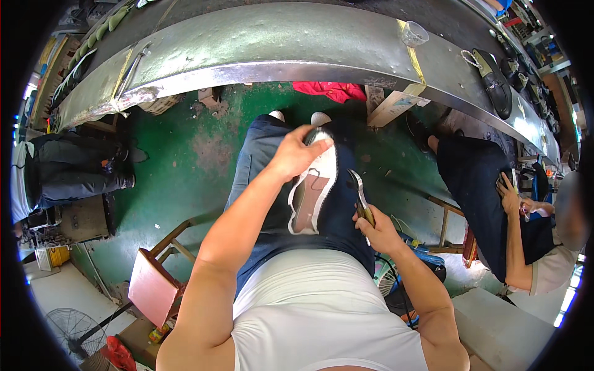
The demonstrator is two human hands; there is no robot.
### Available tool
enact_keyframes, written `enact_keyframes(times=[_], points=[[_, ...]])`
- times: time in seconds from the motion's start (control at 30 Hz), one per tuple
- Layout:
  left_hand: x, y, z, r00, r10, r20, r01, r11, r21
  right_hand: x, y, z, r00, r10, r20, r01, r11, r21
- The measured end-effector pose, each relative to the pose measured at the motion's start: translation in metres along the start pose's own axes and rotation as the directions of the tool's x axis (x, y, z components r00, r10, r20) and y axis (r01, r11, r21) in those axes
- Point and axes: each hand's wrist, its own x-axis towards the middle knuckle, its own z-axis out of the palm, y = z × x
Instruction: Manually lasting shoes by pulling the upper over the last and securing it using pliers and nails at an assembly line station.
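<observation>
My left hand (297,153) is wrapped round the toe end of a half-made shoe (310,195), its thumb pressed on the white part. The shoe lies upright over my lap, its toe away from me. A white, jagged-edged border rings its brownish middle, and a dark edge shows at the toe. To the right of the shoe, apart from it, my right hand (382,232) is closed on the handles of metal pliers (361,193). Their curved head points away from me, over my thigh.
A long metal-topped bench (260,46) crosses ahead of me, bearing a clear plastic cup (414,34) and a black shoe (493,83). Red cloth (329,91) lies beneath it. Co-workers sit on both sides. A stool (154,287) stands at my left, near a fan (75,331).
</observation>
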Motion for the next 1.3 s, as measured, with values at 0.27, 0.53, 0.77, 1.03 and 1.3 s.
enact_keyframes(times=[0.27, 0.53, 0.77, 1.03, 1.3], points=[[-0.049, -0.078, 0.001, 0.950, 0.312, -0.003, -0.227, 0.697, 0.680, 0.007, -0.029, -0.005, 0.994, -0.083, 0.075, 0.099, 0.963, -0.249], [-0.058, -0.064, 0.017, 0.924, 0.380, -0.042, -0.180, 0.530, 0.829, 0.038, -0.049, -0.011, 0.891, 0.260, 0.373, -0.372, 0.887, 0.272], [-0.055, -0.069, 0.010, 0.909, 0.409, -0.079, -0.202, 0.600, 0.774, 0.043, -0.037, 0.008, 0.925, -0.362, 0.116, 0.376, 0.829, -0.414], [-0.065, -0.052, 0.027, 0.896, 0.443, 0.016, -0.269, 0.514, 0.815, 0.076, -0.113, -0.054, 0.723, 0.422, 0.547, -0.323, 0.906, -0.272], [-0.024, -0.130, 0.002, 0.985, -0.162, 0.057, 0.165, 0.809, -0.565, 0.081, -0.108, -0.013, 0.932, 0.124, 0.340, 0.149, 0.725, -0.673]])
